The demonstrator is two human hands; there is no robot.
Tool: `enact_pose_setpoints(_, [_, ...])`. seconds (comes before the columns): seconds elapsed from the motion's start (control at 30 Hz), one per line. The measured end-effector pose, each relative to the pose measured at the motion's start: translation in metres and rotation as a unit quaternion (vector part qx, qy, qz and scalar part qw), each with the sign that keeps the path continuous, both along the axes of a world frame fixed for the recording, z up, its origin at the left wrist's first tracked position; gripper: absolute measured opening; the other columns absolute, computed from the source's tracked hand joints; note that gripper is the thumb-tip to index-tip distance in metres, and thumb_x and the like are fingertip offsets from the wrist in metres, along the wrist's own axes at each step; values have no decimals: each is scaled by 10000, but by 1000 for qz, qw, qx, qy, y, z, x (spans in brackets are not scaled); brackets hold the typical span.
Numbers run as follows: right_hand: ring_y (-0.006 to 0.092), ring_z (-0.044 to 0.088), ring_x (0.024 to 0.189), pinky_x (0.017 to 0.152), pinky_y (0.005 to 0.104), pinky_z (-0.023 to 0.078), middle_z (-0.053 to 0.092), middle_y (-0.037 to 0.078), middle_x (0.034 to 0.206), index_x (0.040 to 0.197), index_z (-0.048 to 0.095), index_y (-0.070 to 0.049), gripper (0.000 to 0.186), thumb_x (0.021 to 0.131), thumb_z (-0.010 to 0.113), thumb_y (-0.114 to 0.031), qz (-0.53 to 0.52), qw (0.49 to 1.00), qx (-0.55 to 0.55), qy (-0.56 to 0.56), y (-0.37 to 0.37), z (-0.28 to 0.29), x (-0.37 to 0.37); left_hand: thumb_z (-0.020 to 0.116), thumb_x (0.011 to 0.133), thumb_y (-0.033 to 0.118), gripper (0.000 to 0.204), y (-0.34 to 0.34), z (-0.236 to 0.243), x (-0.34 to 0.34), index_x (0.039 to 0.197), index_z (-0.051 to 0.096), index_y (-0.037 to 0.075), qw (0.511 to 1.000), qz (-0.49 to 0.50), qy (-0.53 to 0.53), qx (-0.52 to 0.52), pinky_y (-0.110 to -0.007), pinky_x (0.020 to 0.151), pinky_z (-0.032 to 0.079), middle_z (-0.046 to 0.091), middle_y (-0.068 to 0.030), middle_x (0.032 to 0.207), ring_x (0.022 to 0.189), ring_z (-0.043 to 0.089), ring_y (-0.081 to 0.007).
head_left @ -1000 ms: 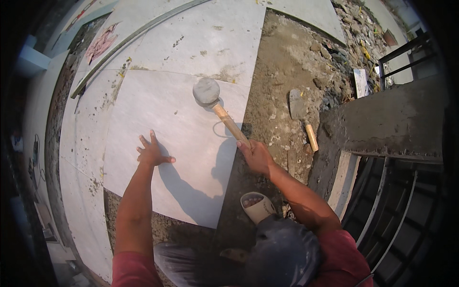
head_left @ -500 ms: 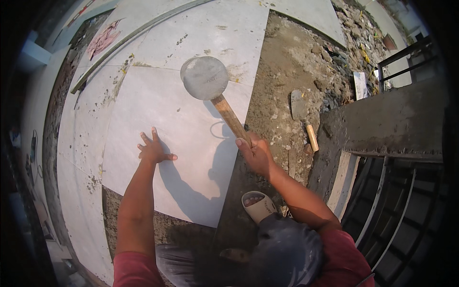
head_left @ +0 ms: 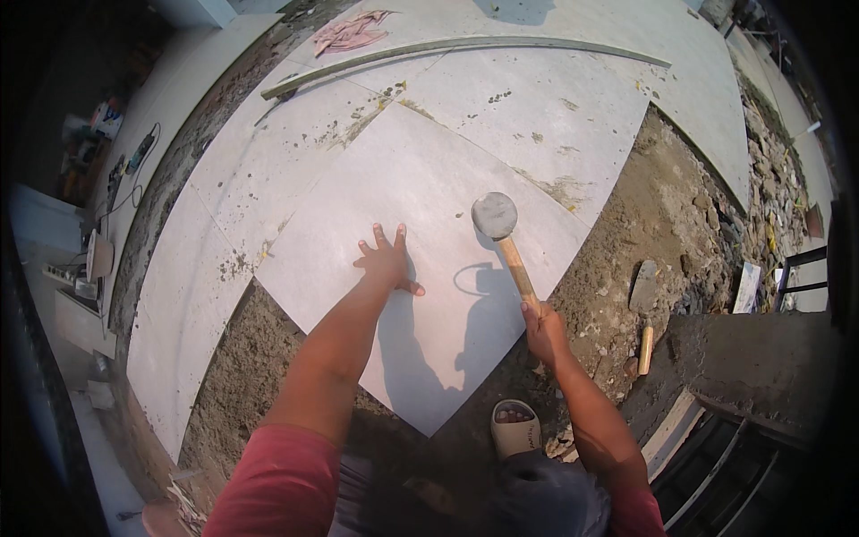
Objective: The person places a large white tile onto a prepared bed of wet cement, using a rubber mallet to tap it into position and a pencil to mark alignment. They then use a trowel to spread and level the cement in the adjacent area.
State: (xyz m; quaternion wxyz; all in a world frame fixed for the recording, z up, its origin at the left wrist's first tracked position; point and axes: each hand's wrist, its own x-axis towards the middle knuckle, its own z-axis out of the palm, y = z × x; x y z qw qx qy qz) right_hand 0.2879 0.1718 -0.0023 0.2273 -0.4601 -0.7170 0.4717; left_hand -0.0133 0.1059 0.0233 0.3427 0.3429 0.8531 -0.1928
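Observation:
My left hand (head_left: 383,261) rests on a large pale grey floor tile (head_left: 429,170), its fingers spread apart. A mallet (head_left: 514,261) with a round grey head and a wooden handle is in my right hand (head_left: 543,328), which is closed round the lower handle. The mallet's head is over the right part of the tile, close to its surface; whether it touches cannot be made out. Shadows of my arm and upper body fall across the tile between my hands.
A trowel (head_left: 642,288) lies on the wet mortar bed (head_left: 608,259) at the right. Behind are a long straight bar (head_left: 465,43) and a pink cloth (head_left: 352,32) on laid tiles. Rubble (head_left: 774,206) lines the far right. A corded power tool (head_left: 140,152) lies far left.
The mallet has come down from a raised position to near the tile. My left hand stays spread on the tile. The whole view has turned and shifted.

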Motion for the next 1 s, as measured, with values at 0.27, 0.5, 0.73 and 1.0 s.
enact_pose_setpoints(0.27, [118,446,567,535,321,395,432,49,564,731,504,-21,501,1005,496,-441,78,990,-4,114,27,45,-74,907,515,560,1470,-15,2,-4,1551,-100,289,999,36,6,-28,-652,1045,363,-108,-181,1612,1434,109,-525])
enact_pose_setpoints(0.5, [301,508,539,573,414,447,542,181,586,700,545,32,638,976,484,-539,132,988,-6,-84,59,18,-116,900,517,578,1470,-9,4,-2,1553,-99,275,1000,27,4,-12,-640,1050,361,-109,-196,1608,1431,108,-532])
enact_pose_setpoints(0.73, [158,432,497,490,343,389,471,51,602,746,511,-6,531,1010,461,-463,180,975,100,-86,58,-43,-73,933,467,532,1522,-21,-4,-8,1555,-101,281,998,31,20,54,-658,1063,312,-107,-197,1610,1431,109,-535])
enact_pose_setpoints(1.0, [219,513,474,430,370,429,470,72,604,943,469,-33,188,963,484,-220,271,924,-112,-245,67,124,-66,879,543,587,1415,-101,-27,51,1571,-24,227,990,112,22,82,-662,1088,203,-69,-254,1602,1427,131,-541])
